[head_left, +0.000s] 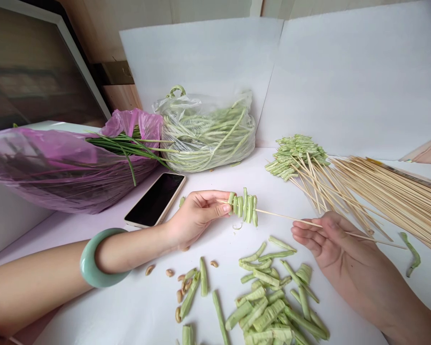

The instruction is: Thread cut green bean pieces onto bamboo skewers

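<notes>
Between my two hands runs a thin wooden skewer [275, 213], with several cut green bean pieces [244, 206] threaded side by side near its left end. My left hand [196, 215] pinches that end, thumb and forefinger against the outermost bean piece. On the right, the skewer's bare shaft lies between the thumb and fingers of my right hand [339, 239]. Below the skewer a loose heap of cut bean pieces [269, 306] covers the white table. Small brown beans [181, 292] and a few more cut pieces lie left of the heap.
Finished bean skewers [301, 151] are stacked at the back right, beside a large bundle of bare skewers [391, 191]. A clear bag of long beans [208, 132] stands at the back. A purple bag [75, 163] of green stalks and a phone [156, 199] are left.
</notes>
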A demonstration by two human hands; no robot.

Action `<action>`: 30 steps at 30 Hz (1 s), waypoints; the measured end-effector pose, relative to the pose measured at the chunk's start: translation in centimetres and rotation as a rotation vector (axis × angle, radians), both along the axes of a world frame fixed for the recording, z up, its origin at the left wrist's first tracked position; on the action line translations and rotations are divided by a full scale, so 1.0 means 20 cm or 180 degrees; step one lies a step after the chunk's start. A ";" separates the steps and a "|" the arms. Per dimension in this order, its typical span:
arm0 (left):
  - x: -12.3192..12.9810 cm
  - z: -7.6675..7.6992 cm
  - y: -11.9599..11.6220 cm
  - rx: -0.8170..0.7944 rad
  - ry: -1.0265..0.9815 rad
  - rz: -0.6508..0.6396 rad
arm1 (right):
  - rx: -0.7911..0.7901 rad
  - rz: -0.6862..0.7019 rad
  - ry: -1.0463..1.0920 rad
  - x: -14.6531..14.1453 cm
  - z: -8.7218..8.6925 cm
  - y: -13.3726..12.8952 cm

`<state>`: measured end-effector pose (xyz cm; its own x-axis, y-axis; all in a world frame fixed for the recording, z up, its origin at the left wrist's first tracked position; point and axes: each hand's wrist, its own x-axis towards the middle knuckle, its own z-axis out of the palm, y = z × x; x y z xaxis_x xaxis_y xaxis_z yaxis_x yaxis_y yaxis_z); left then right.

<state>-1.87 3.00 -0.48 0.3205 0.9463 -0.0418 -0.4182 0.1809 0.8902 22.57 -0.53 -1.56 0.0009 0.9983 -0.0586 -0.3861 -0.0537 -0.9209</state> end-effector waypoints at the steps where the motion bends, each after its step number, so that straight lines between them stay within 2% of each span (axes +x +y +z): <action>1: 0.00 0.00 0.00 -0.0011 0.0014 0.0006 | -0.0013 -0.0015 -0.0002 0.00 0.00 0.00; 18: 0.00 -0.01 0.00 0.0027 0.0118 -0.0038 | -0.0171 -0.0042 0.0125 0.00 -0.01 0.01; 24: -0.01 0.01 0.00 0.0080 0.0071 0.0099 | -0.0180 -0.0714 0.0061 0.02 -0.01 0.04; 28: -0.01 0.01 0.01 0.0155 0.0026 0.0381 | 0.0068 -0.1178 -0.0556 0.09 0.04 0.10; 30: -0.01 0.01 0.02 0.0175 0.0041 0.0511 | 0.0182 -0.1251 -0.0905 0.14 0.07 0.13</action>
<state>-2.11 3.33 -0.23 0.1647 0.9863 0.0082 -0.4263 0.0637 0.9023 25.41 2.03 -0.18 0.3865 0.9208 0.0534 -0.0999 0.0994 -0.9900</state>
